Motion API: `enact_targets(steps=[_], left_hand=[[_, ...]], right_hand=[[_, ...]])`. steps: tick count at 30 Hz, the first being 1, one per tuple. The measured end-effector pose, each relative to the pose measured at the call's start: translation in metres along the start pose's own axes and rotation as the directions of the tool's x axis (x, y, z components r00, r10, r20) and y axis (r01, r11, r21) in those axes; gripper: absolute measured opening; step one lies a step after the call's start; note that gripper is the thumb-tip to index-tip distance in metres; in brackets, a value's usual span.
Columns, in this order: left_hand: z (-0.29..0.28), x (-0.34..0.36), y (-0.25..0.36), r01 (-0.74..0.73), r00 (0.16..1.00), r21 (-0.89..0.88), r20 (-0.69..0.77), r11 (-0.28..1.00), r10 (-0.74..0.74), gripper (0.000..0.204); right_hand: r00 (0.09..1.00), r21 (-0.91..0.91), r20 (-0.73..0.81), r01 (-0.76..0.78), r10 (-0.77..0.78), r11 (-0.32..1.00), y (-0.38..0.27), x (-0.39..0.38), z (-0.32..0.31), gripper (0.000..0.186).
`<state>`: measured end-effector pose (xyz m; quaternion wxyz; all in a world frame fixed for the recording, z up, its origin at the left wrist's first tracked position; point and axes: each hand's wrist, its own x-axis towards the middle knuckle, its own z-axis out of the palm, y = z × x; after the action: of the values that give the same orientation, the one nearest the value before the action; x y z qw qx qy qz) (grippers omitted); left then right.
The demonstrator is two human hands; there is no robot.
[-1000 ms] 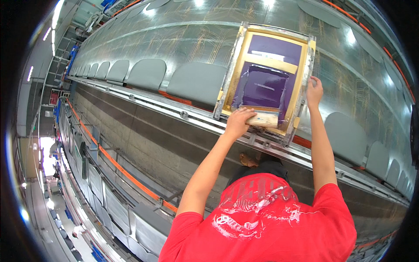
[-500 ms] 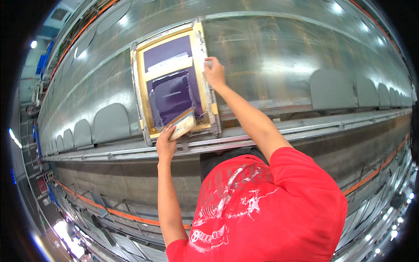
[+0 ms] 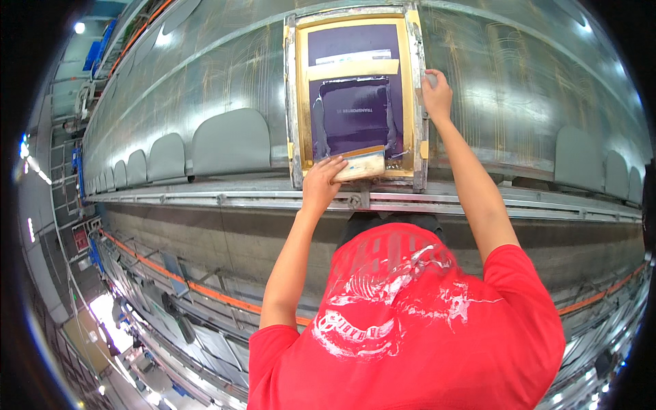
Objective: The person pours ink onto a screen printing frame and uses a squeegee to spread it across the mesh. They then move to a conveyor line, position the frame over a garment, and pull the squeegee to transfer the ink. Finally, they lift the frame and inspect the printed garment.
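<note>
The fingers of the left hand (image 3: 321, 183) are grasping the squeegee (image 3: 362, 167) by its left end, its long axis running rightward across the near end of the frame (image 3: 292, 102), while the right hand (image 3: 437, 96), farther off, is curling at the frame's right side, hold undetermined.

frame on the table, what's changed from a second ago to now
The frame has shifted left along the table, leaving a wider gap to the grey panel on its right. The wooden block now slants within it, right end higher. The left hand stays on the wooden block, the right hand at the frame's right side.
</note>
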<state>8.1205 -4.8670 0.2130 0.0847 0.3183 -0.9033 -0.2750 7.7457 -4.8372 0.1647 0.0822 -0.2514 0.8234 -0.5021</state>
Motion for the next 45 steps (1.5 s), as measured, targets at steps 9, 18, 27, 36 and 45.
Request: enact_targets(steps=[9, 18, 27, 36, 45], left_hand=[[0.008, -0.025, -0.019, -0.212, 0.975, 0.046, 0.083, 0.976, 0.207, 0.057], [0.001, 0.114, -0.049, -0.14, 0.989, 0.08, -0.04, 0.987, 0.143, 0.048], [-0.024, 0.204, -0.037, -0.024, 1.0, 0.017, 0.017, 1.0, 0.024, 0.038], [0.011, 0.085, -0.031, -0.222, 0.974, -0.013, -0.048, 0.975, 0.221, 0.037], [0.014, 0.067, -0.023, -0.167, 0.985, 0.052, -0.029, 0.985, 0.169, 0.047]], right_hand=[[0.995, -0.188, 0.026, -0.091, 0.097, 0.978, 0.02, 0.002, 0.009, 0.026], [0.922, -0.56, 0.355, 0.342, -0.155, 0.755, -0.005, 0.025, -0.013, 0.044], [0.661, -0.233, 0.677, 0.61, -0.323, 0.758, -0.065, -0.026, 0.03, 0.043], [0.607, -0.108, 0.768, 0.437, -0.204, 0.893, -0.06, -0.123, -0.031, 0.045], [0.964, -0.156, 0.236, -0.083, 0.119, 0.984, 0.04, 0.027, -0.005, 0.029]])
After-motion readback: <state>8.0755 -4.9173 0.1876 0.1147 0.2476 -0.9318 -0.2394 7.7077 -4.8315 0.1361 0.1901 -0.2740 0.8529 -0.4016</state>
